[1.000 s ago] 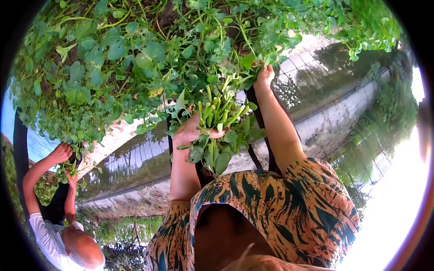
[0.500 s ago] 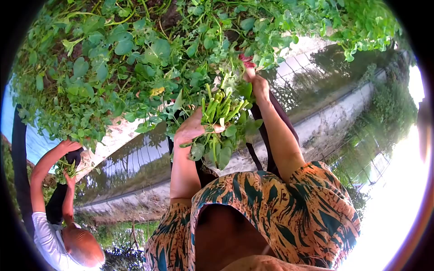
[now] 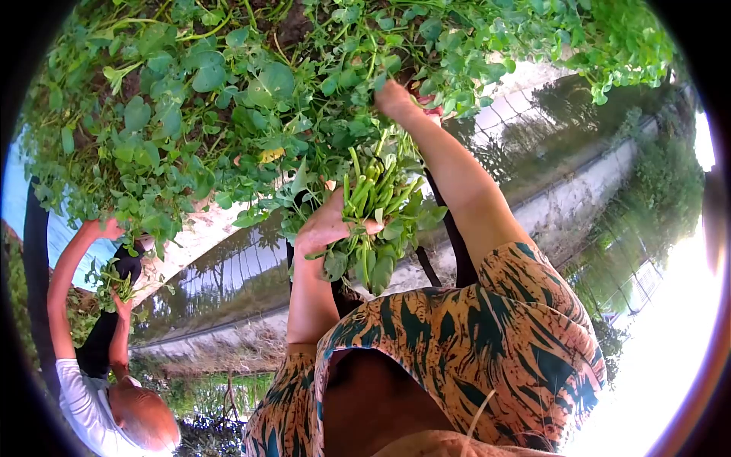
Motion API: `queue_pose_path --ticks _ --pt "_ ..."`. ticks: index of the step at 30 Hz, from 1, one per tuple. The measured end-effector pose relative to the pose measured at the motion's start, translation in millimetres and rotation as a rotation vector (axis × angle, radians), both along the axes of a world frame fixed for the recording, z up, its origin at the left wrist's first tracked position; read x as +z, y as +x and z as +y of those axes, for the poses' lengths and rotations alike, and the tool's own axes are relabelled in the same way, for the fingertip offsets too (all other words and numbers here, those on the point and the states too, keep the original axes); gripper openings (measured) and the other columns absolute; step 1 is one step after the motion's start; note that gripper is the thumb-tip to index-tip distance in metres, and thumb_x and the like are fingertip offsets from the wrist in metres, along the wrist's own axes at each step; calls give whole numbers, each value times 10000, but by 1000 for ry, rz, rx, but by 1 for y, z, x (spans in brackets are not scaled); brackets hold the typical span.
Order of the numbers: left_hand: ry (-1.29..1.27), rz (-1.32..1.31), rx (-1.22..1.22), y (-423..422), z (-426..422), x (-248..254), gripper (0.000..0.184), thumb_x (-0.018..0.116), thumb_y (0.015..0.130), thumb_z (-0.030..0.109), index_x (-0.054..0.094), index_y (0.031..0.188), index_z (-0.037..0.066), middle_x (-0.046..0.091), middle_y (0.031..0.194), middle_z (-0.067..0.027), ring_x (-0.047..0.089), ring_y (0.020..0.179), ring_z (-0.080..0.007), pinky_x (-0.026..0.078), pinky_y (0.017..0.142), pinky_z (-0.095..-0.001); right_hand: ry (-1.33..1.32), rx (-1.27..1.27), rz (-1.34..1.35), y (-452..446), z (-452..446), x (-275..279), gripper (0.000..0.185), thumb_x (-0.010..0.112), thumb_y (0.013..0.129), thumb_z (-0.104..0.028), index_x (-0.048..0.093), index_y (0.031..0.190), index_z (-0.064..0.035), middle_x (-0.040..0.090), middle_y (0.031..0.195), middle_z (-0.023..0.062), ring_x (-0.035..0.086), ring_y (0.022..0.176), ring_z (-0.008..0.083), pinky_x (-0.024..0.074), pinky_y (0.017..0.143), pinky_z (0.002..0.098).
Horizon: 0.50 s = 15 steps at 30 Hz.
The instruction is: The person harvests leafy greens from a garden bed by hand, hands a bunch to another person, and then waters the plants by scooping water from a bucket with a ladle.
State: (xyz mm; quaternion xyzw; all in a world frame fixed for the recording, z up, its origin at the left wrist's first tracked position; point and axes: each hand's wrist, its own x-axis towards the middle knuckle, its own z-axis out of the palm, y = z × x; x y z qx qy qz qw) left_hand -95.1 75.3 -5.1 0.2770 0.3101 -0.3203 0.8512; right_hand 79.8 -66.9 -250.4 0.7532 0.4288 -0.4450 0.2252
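A bunch of cut green leafy stems (image 3: 373,190) is gripped in my left hand (image 3: 324,225), its pale cut ends pointing up and its leaves hanging below the fist. My right hand (image 3: 392,100) reaches past the bunch into the low green plants (image 3: 274,84). Its fingers look curled among the leaves, and their tips are hidden, so what they hold does not show. Part of a red item (image 3: 432,107), perhaps footwear, shows just beside my right wrist.
At the lower left another person (image 3: 141,415) in a white top reaches into the same plants, a leafy bunch (image 3: 110,286) in one hand. A pale concrete edge (image 3: 190,236) borders the bed, with a ditch of water (image 3: 221,282) and a wire fence beyond.
My right hand has moved up and left, away from beside the bunch and into the foliage. My left hand keeps its hold, nearly still. The other person's upper hand has shifted slightly left.
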Motion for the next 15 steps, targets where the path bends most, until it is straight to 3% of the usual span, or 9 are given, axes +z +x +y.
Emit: queue_pose_path --ticks 1,3,6,7,10,11,14,15 --pt "-3 -10 -10 2 1 2 708 764 658 142 422 1266 24 588 976 -69 558 867 -168 456 808 -325 -11 -63 30 -7 3 -6 194 552 824 -171 668 959 -94 655 905 107 646 874 263 528 752 354" --pt "6 -15 -31 3 -1 4 689 756 670 127 425 1266 26 591 968 -63 560 845 -166 462 778 -322 80 -486 -55 -16 16 3 193 551 840 -198 678 953 -107 642 930 124 612 938 248 522 759 334" --pt "-27 -32 28 0 2 6 656 751 683 114 441 1255 27 595 967 -65 561 828 -160 466 752 -322 81 -163 70 -19 39 -15 189 556 800 -127 675 917 -38 629 1036 187 623 984 286 522 780 386" --pt "-38 61 35 -2 2 9 601 747 694 112 469 1220 28 598 948 -62 562 808 -151 469 716 -309 189 -229 168 -24 31 -43 213 552 782 -109 648 945 -11 603 1060 209 599 1001 299 500 816 377" --pt "-128 33 42 4 5 9 599 747 701 108 461 1222 33 604 945 -59 565 800 -151 471 696 -298 491 -763 229 -28 9 -112 246 529 775 -98 619 982 1 607 1015 224 584 983 353 479 834 394" --pt "-52 27 45 4 4 10 605 753 695 106 460 1220 34 613 925 -62 571 778 -150 474 684 -300 460 -879 239 -5 21 -28 273 502 784 -96 594 1014 17 597 1025 236 565 998 384 461 848 405" --pt "-9 3 159 5 0 12 580 749 695 97 473 1200 25 617 924 -74 574 779 -152 475 688 -301 434 -649 100 9 -14 -7 278 486 789 -95 590 1021 17 602 1012 262 573 983 401 467 822 430" --pt "1 51 99 -1 -4 6 606 758 677 115 471 1200 14 612 933 -75 573 788 -161 476 701 -307 431 -722 166 18 -16 16 289 489 796 -104 588 1043 9 611 984 265 588 954 398 475 810 437"
